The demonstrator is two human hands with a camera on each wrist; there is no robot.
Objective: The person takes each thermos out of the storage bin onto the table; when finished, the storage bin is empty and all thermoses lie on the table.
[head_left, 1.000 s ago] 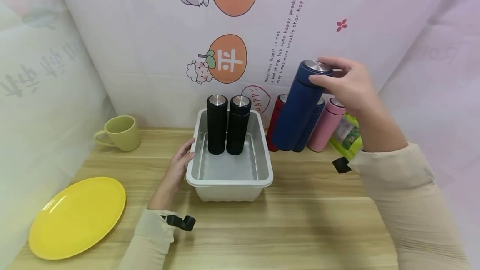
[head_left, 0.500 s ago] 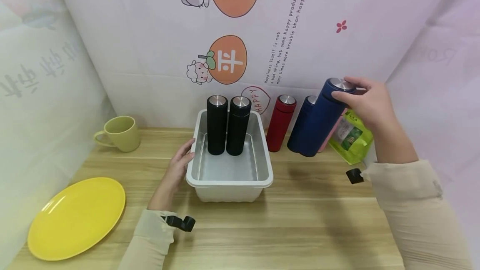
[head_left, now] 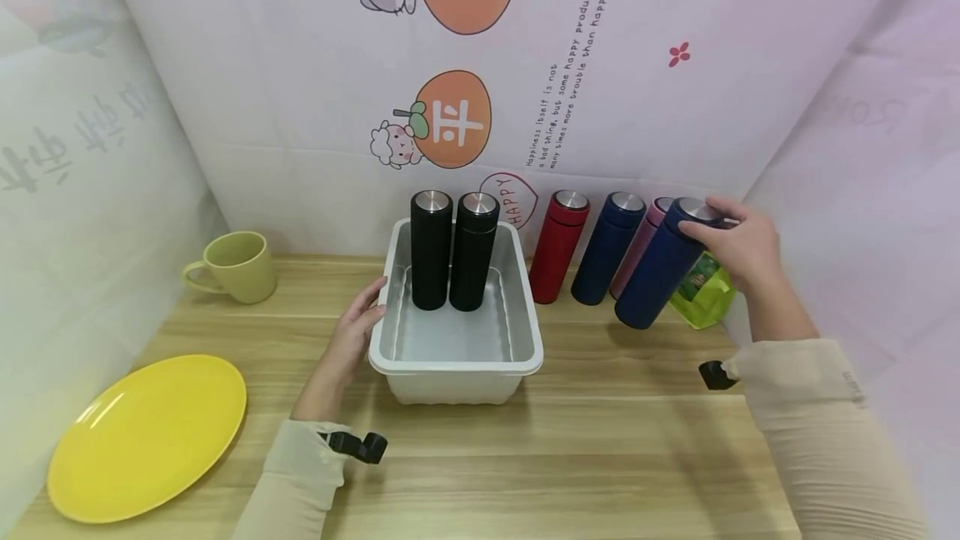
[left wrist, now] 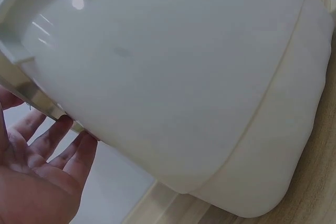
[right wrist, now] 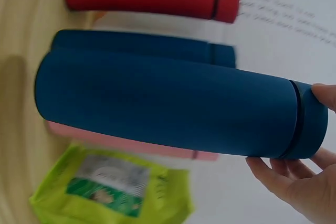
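My right hand [head_left: 746, 252] grips the cap end of a dark blue thermos [head_left: 656, 273] with a silver lid top, held tilted above the table at the right. In the right wrist view, the thumb and fingers lie on opposite sides of the cap of the blue thermos [right wrist: 168, 106]. Behind it a pink thermos [head_left: 640, 252] is partly hidden. A second blue thermos [head_left: 607, 252] and a red thermos [head_left: 558, 248] stand to its left. My left hand [head_left: 352, 340] touches the left side of a light grey tub [head_left: 457, 367], its fingertips against the outer wall [left wrist: 184, 77].
Two black thermoses [head_left: 432, 257] stand upright inside the tub toward its back. A green packet [head_left: 705, 294] lies at the right by the wall. On the left are a green mug [head_left: 243, 269] and a yellow oval plate [head_left: 150, 436]. A printed cloth hangs behind.
My right hand has carried the blue thermos rightward and down, from in front of the red and other blue thermoses to in front of the pink one. My left hand stays on the tub.
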